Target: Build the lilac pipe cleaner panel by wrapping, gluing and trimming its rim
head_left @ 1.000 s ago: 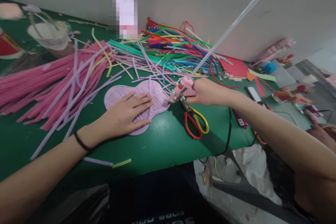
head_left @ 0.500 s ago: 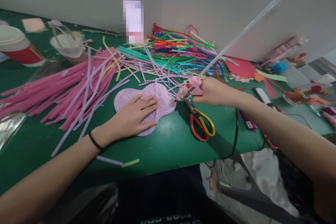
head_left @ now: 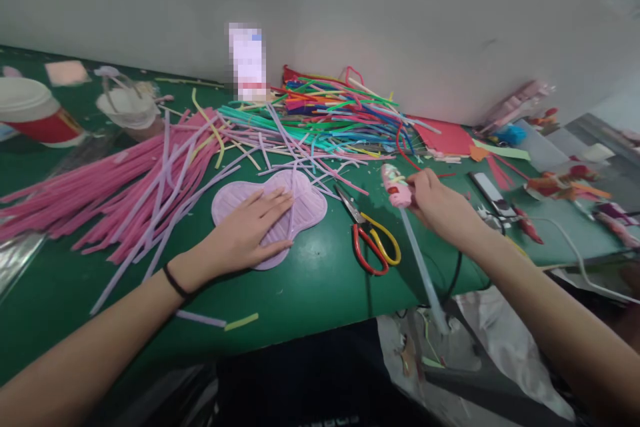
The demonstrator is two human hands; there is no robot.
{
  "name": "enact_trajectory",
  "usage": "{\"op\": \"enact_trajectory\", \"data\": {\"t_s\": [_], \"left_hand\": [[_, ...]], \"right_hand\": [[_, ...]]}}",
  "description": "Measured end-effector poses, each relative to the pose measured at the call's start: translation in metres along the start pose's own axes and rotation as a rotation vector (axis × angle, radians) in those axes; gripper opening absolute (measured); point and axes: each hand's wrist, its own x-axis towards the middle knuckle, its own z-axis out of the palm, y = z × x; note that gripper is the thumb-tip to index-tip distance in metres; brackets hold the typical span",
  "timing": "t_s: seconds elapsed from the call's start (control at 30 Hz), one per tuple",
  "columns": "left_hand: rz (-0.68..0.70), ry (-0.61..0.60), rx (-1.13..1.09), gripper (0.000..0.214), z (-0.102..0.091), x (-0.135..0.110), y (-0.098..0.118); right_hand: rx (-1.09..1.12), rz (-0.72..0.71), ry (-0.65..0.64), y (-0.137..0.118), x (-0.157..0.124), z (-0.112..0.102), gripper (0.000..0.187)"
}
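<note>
My left hand (head_left: 257, 223) lies flat with its fingers stretched out on a lilac cloud-shaped piece (head_left: 310, 203) that looks built from pipe cleaners. A single lilac pipe cleaner (head_left: 293, 197) crosses that piece beside my fingertips. In my right hand (head_left: 435, 203) is a pink glue gun (head_left: 397, 190), held right of the piece and apart from it. A long clear glue stick (head_left: 423, 267) sticks out of the gun toward the table's front edge. Scissors (head_left: 373, 237) with one red and one yellow handle lie between the piece and the gun, blades partly apart.
Pink pipe cleaners (head_left: 115, 167) spread at the left, and a multicoloured heap (head_left: 340, 107) lies along the wall. At the far left stand a lidded paper cup (head_left: 37, 110) and a second cup (head_left: 127, 107). Red sheets (head_left: 445, 138) and a white cable (head_left: 570, 247) are at the right.
My right hand has drawn the glue gun rightward, away from the lilac piece, and turned it, so the glue stick now points down toward me. My left hand stays on the piece.
</note>
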Motion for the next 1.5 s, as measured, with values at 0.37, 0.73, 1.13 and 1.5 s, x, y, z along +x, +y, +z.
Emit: {"op": "enact_trajectory", "data": {"t_s": [0.37,0.73,1.13,1.5], "left_hand": [[-0.062,-0.017,-0.019,0.08,-0.002,0.0,0.005],[-0.135,-0.113,0.122,0.095,-0.007,-0.01,0.018],[-0.078,-0.347,-0.108,0.082,-0.058,-0.046,0.004],[-0.303,0.261,0.222,0.036,-0.01,-0.095,0.078]], "right_hand": [[-0.081,0.144,-0.483,0.028,-0.004,0.039,0.036],[0.452,-0.411,0.08,-0.077,0.073,-0.007,0.03],[0.75,-0.619,-0.002,-0.116,0.113,0.016,0.006],[0.794,-0.605,-0.007,-0.116,0.099,0.014,0.013]]}}
